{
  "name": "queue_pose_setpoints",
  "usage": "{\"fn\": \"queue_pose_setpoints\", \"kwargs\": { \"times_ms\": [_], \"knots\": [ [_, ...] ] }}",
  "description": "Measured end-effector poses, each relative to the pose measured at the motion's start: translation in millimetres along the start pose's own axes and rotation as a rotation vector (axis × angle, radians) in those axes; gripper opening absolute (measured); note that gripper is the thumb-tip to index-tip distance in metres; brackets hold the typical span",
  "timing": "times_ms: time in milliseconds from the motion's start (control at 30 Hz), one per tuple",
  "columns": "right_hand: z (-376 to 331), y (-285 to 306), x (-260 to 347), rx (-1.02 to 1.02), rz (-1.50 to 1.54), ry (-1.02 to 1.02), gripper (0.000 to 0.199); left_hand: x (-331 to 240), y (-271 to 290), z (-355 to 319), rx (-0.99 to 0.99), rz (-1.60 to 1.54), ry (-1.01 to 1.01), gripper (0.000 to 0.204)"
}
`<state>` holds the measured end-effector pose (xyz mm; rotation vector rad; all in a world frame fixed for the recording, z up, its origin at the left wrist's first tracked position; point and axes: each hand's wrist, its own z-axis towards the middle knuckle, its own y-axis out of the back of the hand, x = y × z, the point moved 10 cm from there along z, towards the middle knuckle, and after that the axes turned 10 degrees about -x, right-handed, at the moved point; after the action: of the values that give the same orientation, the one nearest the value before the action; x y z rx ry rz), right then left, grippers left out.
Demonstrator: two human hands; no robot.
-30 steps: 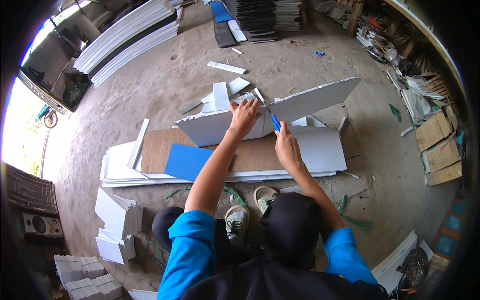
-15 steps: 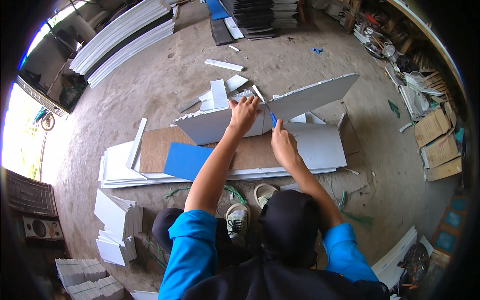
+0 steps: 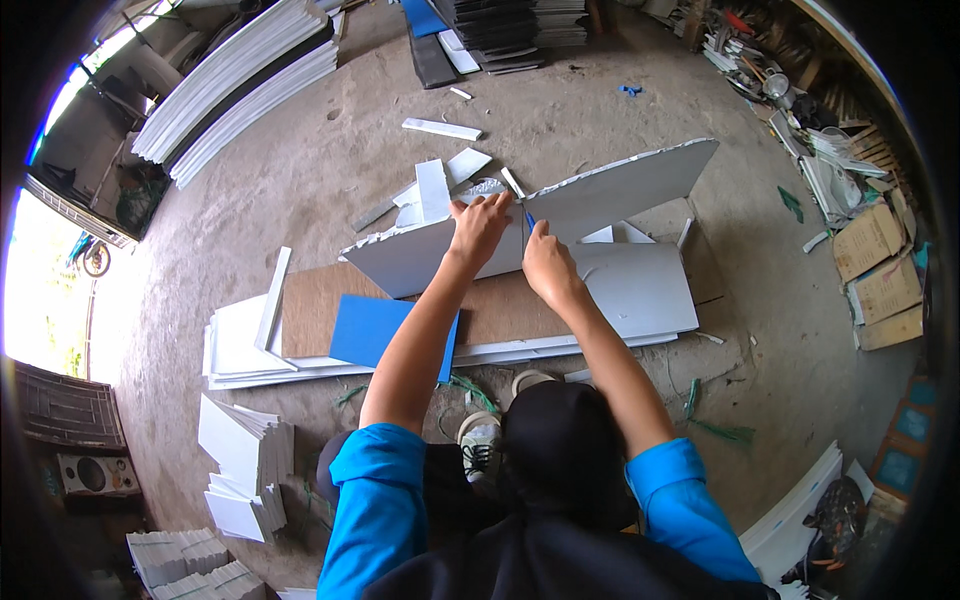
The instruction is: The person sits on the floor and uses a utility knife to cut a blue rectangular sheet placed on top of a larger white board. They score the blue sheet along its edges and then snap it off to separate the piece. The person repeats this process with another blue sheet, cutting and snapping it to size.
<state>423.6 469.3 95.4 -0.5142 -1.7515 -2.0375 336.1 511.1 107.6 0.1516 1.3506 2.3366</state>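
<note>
A long grey-white board [image 3: 625, 190] stands tilted on its long edge, with a ragged top edge and an upright line near its middle. My left hand [image 3: 480, 230] grips its top edge, fingers hooked over the far side. In my right hand [image 3: 550, 262] is a blue-handled cutter knife [image 3: 531, 219], held at that line just right of my left hand; its blade is hard to make out. Under the board lie a brown wooden sheet [image 3: 318, 305], a blue sheet [image 3: 375, 332] and stacked white sheets [image 3: 640, 290].
Beyond the board lie white offcuts [image 3: 433, 188] and a loose strip [image 3: 441, 129]. Stacks of white pieces [image 3: 240, 440] stand at the near left. Long sheets [image 3: 235, 85] are piled at the far left, black sheets [image 3: 490, 30] at the back. Flattened cardboard [image 3: 868, 243] lies at the right.
My right hand has moved up and left, bringing the knife closer to the board's top edge and my left hand. The left hand keeps its grip. The whole view has shifted slightly.
</note>
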Motion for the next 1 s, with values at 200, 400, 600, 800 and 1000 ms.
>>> {"fn": "queue_pose_setpoints", "kwargs": {
  "times_ms": [200, 400, 600, 800, 1000],
  "knots": [
    [18.4, -15.5, -11.7, 0.111, 0.072, -0.073, 0.025, -4.0, -1.3, -0.5, 0.029, -0.004, 0.05, 0.025],
    [32.0, -19.7, -14.4, 0.236, 0.021, -0.212, 0.027, 3.6, -8.4, 4.8, 0.022, 0.041, 0.056, 0.026],
    [24.0, -8.2, -5.8, 0.371, 0.007, -0.362, 0.029, 5.0, -4.6, 2.5, -0.01, 0.052, 0.053, 0.025],
    [4.6, -4.3, -11.2, 0.2, -0.012, -0.126, 0.026, 3.7, -2.9, 2.7, 0.051, 0.083, 0.073, 0.025],
    [15.3, -18.2, -16.2, 0.233, -0.028, -0.193, 0.027, -1.2, 1.6, 1.1, 0.034, 0.098, 0.051, 0.026]
  ]
}}
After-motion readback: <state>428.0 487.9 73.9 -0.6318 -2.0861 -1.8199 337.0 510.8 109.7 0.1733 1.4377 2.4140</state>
